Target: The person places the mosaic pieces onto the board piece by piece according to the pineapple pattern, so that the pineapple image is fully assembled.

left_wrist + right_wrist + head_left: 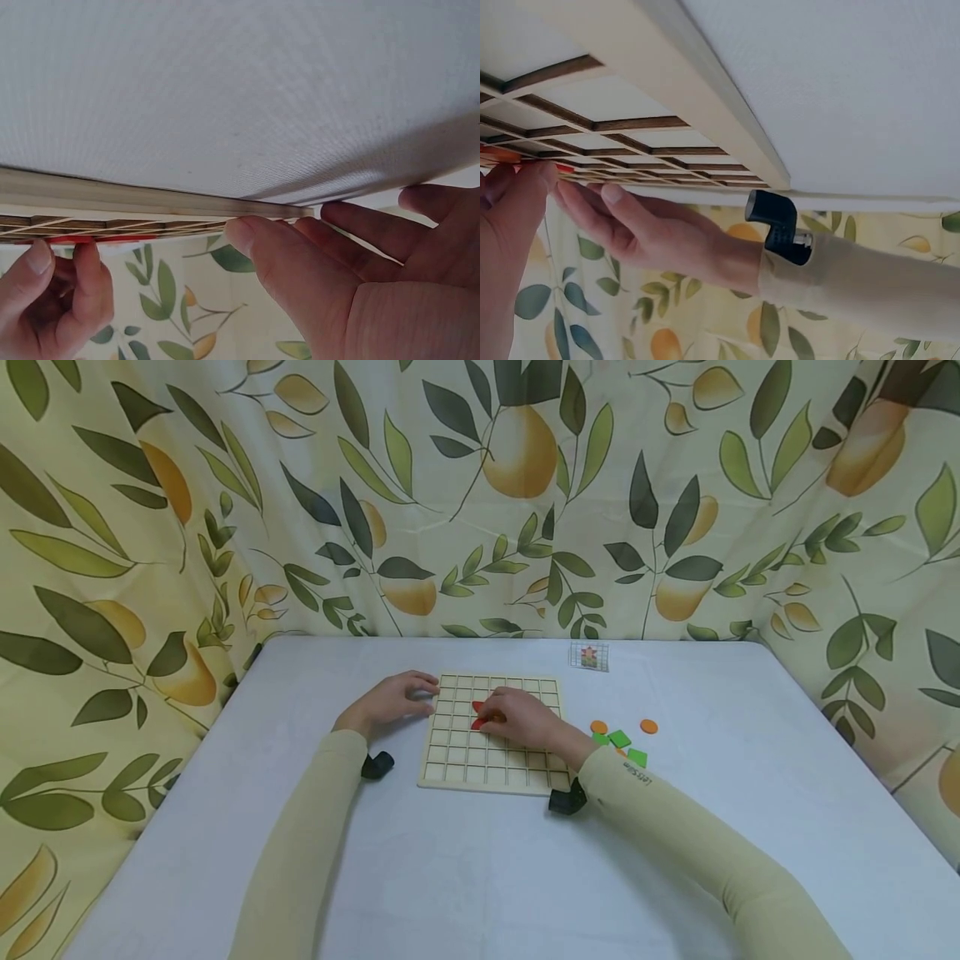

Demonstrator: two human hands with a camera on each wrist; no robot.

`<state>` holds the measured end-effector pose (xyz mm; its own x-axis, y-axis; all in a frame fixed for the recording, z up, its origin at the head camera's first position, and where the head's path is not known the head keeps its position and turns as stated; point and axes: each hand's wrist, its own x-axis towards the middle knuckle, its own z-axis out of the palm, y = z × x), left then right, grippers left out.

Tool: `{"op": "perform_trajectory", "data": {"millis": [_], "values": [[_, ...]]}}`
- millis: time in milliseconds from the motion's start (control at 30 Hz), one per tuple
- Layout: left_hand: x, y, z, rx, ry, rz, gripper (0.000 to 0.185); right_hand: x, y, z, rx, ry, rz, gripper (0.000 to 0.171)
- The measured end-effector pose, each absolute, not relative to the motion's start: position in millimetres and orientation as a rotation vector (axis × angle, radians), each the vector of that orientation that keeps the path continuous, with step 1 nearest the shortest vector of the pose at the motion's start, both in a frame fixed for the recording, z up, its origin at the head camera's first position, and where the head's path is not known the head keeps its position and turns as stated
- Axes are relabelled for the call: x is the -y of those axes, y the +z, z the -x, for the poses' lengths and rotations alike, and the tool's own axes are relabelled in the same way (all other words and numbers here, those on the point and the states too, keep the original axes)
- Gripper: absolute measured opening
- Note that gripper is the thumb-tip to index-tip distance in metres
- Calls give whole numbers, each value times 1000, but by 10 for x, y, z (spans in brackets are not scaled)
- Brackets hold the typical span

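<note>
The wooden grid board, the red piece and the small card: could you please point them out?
wooden grid board [480,764], head view, bare lower cells.
red piece [477,707], head view, exposed left tip.
small card [588,657], head view, centre.

Both arms reach forward in pale sleeves, each with a small dark device strapped at the wrist. The left hand [390,700] lies palm down, its fingers stretched out and nearly straight, the thumb tucked just under them, fingertips pointing toward the other hand. The right hand [519,717] is also palm down, its wrist angled inward, with the fingers [510,202] bent and drawn together at the tips, pressing down. The two hands are near each other without touching.
</note>
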<state>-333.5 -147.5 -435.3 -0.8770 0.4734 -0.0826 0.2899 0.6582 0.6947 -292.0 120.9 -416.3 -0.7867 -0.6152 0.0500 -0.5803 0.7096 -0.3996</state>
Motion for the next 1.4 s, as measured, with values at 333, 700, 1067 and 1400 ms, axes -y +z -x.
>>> {"op": "perform_trajectory", "data": {"millis": [333,700,1067,1400], "values": [[1463,-4349,3352,-2614,1047,-578,38,-1532,-4101,2914,-2887,-833,745,29],[1455,-4336,3337,-2620,1049,-597,37,-2275,-4005,2744,-2973,-842,511,33],[1445,-4329,3330,-2609,1069,-570,38,-2816,-4079,2515,-2952,-789,333,39],[1450,-4340,3343,-2605,1070,-574,39,-3000,-4174,2448,-2987,-729,330,35]]}}
